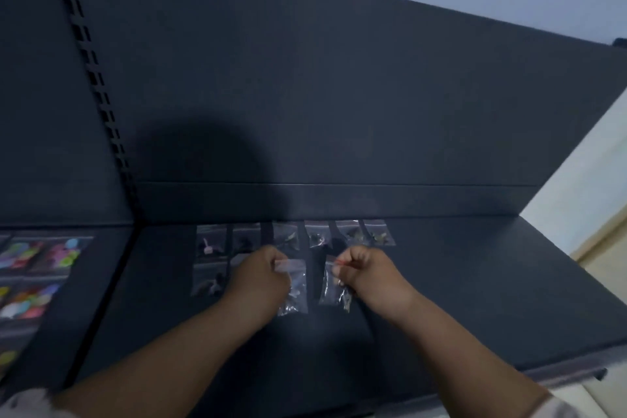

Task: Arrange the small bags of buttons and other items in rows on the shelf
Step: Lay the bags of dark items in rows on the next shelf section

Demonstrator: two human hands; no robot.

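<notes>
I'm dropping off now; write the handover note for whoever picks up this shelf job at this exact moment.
Hands: the left hand pinches the top of a clear bag; the right hand pinches a second bag beside it, both low over the shelf.
Done: back row of six bags along the rear edge; front row begun with a laid bag at its left end. Another may hide behind the left hand.
Left: lay both held bags into the front row, then continue rightward.

Left hand [261, 276] pinches one clear bag [296, 297] — right hand [364, 270] pinches a second bag [329, 292].
</notes>
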